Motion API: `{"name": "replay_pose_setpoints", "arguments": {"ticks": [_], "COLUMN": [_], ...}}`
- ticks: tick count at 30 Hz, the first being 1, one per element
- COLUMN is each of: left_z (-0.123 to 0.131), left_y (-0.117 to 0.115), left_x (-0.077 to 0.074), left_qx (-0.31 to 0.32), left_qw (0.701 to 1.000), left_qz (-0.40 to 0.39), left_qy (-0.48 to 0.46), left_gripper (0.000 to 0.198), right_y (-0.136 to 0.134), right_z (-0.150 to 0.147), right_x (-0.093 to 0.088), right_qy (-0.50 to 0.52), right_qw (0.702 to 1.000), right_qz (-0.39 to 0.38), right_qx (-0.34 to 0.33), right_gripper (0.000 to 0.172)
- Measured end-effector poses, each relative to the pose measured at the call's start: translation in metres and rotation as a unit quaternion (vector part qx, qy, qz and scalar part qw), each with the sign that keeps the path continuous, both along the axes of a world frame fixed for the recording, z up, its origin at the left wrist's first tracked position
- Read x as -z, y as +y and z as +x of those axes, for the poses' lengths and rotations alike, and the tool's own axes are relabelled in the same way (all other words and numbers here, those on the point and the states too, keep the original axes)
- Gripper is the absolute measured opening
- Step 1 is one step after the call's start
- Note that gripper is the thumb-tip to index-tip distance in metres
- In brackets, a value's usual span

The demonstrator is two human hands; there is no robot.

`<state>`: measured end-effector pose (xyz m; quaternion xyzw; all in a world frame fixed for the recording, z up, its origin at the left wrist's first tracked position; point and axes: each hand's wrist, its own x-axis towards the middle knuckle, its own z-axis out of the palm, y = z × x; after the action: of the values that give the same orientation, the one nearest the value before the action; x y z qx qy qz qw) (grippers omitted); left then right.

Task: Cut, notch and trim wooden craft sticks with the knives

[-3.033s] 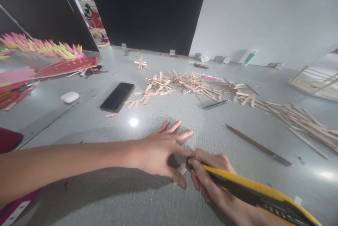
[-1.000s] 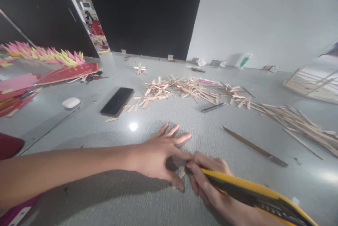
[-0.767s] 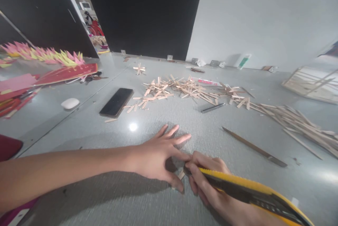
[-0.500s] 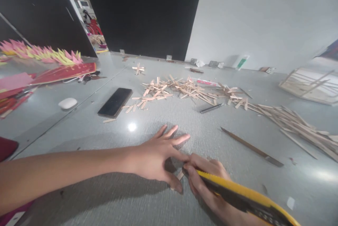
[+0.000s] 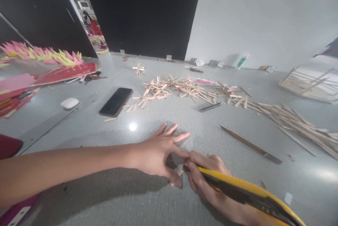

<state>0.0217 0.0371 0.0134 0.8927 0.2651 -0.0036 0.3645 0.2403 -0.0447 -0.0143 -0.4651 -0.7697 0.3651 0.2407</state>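
My left hand (image 5: 158, 152) lies on the grey table (image 5: 111, 197), fingers spread, thumb and forefinger pressing down a small wooden stick piece (image 5: 180, 172). Against that piece, my right hand (image 5: 208, 176) grips a yellow and black utility knife (image 5: 245, 192), its tip at the wood between my left thumb and forefinger. Most of the stick piece is hidden by my fingers.
A heap of cut wooden sticks (image 5: 185, 88) lies further back, with long sticks (image 5: 295, 120) to the right. A black phone (image 5: 116, 101), a black pen (image 5: 211, 107), a long dark strip (image 5: 250, 145), a white oval object (image 5: 69, 103) and coloured paper crafts (image 5: 44, 56) are also on the table.
Both hands stay pressed on the small stick piece; the knife hand has shifted only slightly. The view has drifted a little.
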Motion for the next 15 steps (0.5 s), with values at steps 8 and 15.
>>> {"name": "replay_pose_setpoints", "arguments": {"ticks": [8,15], "left_z": [-0.004,-0.015], "left_y": [-0.018,-0.027], "left_x": [0.013,0.006], "left_qx": [-0.114,-0.081], "left_qw": [0.986,0.972], "left_qz": [0.116,0.216], "left_qy": [-0.033,-0.030], "left_gripper": [0.088,0.026], "right_y": [-0.003,-0.002], "right_z": [0.002,0.008], "right_x": [-0.002,-0.004], "right_qy": [0.096,0.129], "right_qw": [0.991,0.972], "right_qz": [-0.068,-0.117], "right_qx": [0.071,0.159], "right_gripper": [0.039,0.049]}}
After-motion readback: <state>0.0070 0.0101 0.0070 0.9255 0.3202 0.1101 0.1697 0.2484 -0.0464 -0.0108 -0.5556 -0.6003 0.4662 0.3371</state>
